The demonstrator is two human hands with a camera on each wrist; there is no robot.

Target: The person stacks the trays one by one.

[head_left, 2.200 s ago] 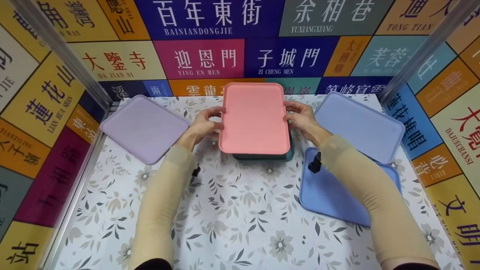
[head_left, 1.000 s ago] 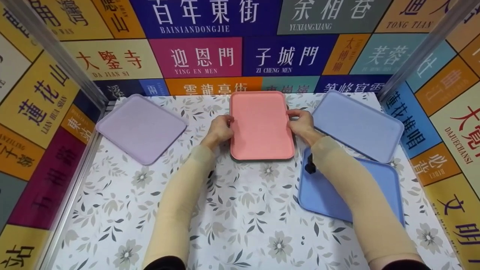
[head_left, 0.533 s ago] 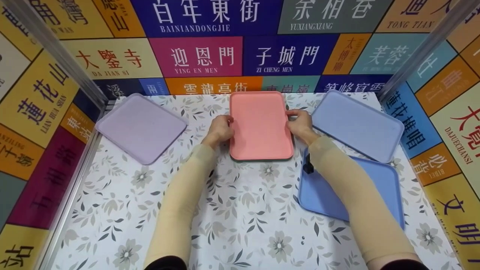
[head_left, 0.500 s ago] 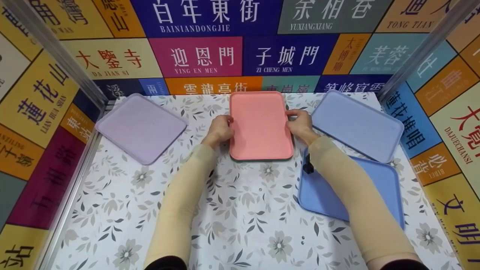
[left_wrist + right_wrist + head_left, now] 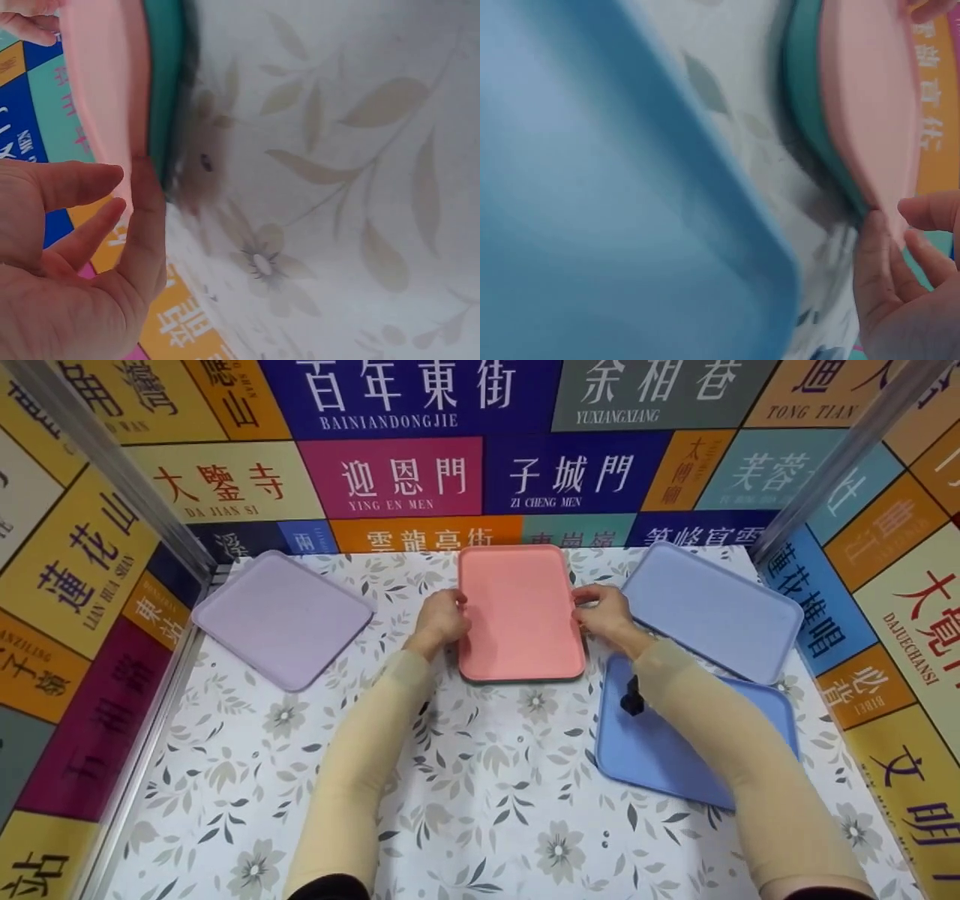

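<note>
A pink tray (image 5: 521, 613) lies in the middle of the table on top of a teal tray (image 5: 166, 67), whose edge shows beneath it in both wrist views. My left hand (image 5: 442, 621) is at the left side of this stack, a fingertip touching the trays' edge, thumb and other fingers loosely bent. Along the opposite side, my right hand (image 5: 606, 613) rests its fingertips against the edge in the right wrist view. Neither hand visibly pinches the rim. Most of the teal tray is hidden under the pink one.
A lilac tray (image 5: 283, 619) lies at the left. To the right are a pale periwinkle tray (image 5: 712, 611) and a blue tray (image 5: 667, 750), partly covered by my right forearm. Lettered panels (image 5: 390, 476) wall in the flower-patterned table (image 5: 465, 810).
The pink tray was held offset over the teal tray; it has come down and right to line up with it. In the last half second, my right forearm has shifted slightly right.
</note>
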